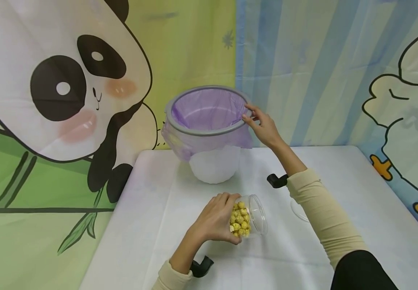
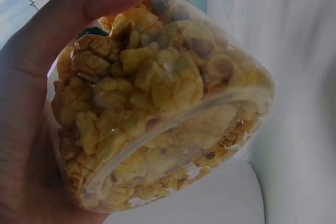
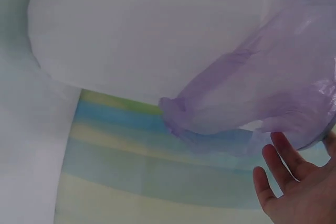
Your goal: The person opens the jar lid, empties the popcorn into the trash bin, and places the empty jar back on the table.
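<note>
My left hand [image 1: 214, 219] grips a clear plastic jar [image 1: 257, 215] tipped on its side, its rim pointing right. Yellow popcorn [image 1: 240, 219] fills the part of the jar near the palm. In the left wrist view the popcorn [image 2: 157, 77] shows through the jar's wall and base, with fingers wrapped across the side. My right hand [image 1: 265, 125] holds the right edge of the grey rim of a white trash can [image 1: 216, 163]. A purple bag [image 1: 210, 106] lines the can and hangs over its outside. In the right wrist view, fingertips [image 3: 278, 137] meet the purple bag [image 3: 226, 98].
The trash can stands near the back of a white-covered table [image 1: 169, 245]. A clear round lid [image 1: 297, 211] lies partly hidden beneath the right forearm. Cartoon-printed curtains [image 1: 194, 44] hang behind and beside the table. Black wrist mounts [image 1: 277, 181] stick out from both sleeves.
</note>
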Tool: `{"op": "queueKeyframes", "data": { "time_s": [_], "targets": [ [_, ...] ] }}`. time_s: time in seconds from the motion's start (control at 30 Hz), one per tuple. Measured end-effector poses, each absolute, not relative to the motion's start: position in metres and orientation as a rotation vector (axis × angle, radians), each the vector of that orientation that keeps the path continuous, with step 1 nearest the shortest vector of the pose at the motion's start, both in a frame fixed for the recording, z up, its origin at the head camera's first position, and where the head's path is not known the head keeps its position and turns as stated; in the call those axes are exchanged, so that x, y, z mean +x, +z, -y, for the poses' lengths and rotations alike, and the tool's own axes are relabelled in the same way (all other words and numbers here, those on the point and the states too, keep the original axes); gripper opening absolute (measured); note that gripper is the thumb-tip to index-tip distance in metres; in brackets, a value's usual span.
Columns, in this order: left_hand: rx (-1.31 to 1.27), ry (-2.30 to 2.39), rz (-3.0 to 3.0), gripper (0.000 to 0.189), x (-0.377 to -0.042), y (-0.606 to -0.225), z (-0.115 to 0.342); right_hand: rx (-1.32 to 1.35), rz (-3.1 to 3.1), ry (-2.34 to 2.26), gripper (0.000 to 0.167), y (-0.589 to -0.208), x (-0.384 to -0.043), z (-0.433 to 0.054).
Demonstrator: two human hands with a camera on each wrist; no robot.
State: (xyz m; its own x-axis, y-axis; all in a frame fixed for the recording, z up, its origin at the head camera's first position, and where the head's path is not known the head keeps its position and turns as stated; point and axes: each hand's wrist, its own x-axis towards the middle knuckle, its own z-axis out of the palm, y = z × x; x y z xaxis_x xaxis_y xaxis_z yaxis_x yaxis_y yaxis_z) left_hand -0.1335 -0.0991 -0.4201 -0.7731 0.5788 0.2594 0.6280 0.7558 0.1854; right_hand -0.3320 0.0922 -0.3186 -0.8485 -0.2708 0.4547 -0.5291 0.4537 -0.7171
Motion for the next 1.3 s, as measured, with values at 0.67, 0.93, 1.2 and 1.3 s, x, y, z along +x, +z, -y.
{"op": "queueKeyframes", "data": {
  "time_s": [0.67, 0.93, 1.2, 1.3],
  "targets": [
    [-0.731, -0.468, 2.669, 0.101, -0.133, -0.349, 0.123, 0.705, 2.347, 1.441, 0.046, -0.333, -0.343, -0.087],
    [-0.604, -0.504, 2.608, 0.105, -0.136, -0.273, 0.139, 0.692, 2.337, 1.493, 0.044, -0.334, -0.343, -0.087],
    [-0.483, -0.452, 2.622, 0.107, -0.158, -0.21, 0.153, 0.73, 2.314, 1.542, 0.042, -0.312, -0.314, -0.081],
    [-0.429, -0.431, 2.637, 0.108, -0.171, -0.193, 0.158, 0.734, 2.313, 1.551, 0.042, -0.309, -0.308, -0.079]
  ]
}}
